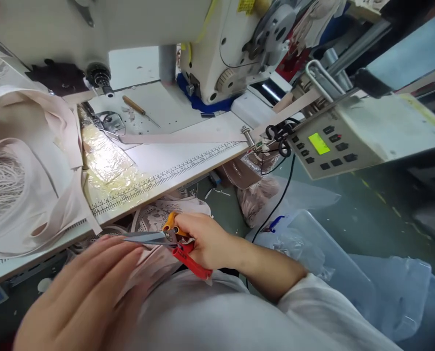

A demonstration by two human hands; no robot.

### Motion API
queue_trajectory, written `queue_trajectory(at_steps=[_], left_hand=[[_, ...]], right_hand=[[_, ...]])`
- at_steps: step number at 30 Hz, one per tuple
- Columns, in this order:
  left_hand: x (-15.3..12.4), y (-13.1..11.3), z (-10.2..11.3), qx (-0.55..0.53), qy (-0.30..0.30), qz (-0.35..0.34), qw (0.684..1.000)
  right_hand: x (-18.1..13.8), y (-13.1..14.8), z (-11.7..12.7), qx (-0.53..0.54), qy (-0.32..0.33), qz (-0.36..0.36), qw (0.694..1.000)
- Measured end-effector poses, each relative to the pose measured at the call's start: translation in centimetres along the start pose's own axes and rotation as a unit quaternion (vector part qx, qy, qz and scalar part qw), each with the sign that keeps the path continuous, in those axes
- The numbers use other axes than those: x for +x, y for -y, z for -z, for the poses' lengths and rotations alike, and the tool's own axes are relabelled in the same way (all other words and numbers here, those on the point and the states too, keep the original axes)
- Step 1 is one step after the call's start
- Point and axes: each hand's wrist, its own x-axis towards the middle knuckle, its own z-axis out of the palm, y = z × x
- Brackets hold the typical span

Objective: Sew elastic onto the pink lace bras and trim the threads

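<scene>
My right hand (206,241) is closed around a pair of scissors (173,243) with orange and red handles; the blades point left. My left hand (89,287) sits low in front, blurred, its fingers stretched toward the blades and pressing a pale pink fabric piece (155,268) in my lap. The scissor tips lie just above my left fingers. Lace fabric (151,217) shows under the table edge behind the scissors.
A white sewing machine (217,53) stands on the table (188,146), which has a ruler strip along its front edge. Pink fabric (27,165) is heaped at left. A control panel (327,146) with a green display is at right. Clear plastic bags (312,243) lie on the floor.
</scene>
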Motion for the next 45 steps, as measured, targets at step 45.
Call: queue_trajectory(at_steps=[45], left_hand=[[2.2,-0.6,-3.0,-0.372,0.16,0.422,0.811]], right_hand=[[-0.6,0.5,3.4,-0.273,0.332,-0.127,0.894]])
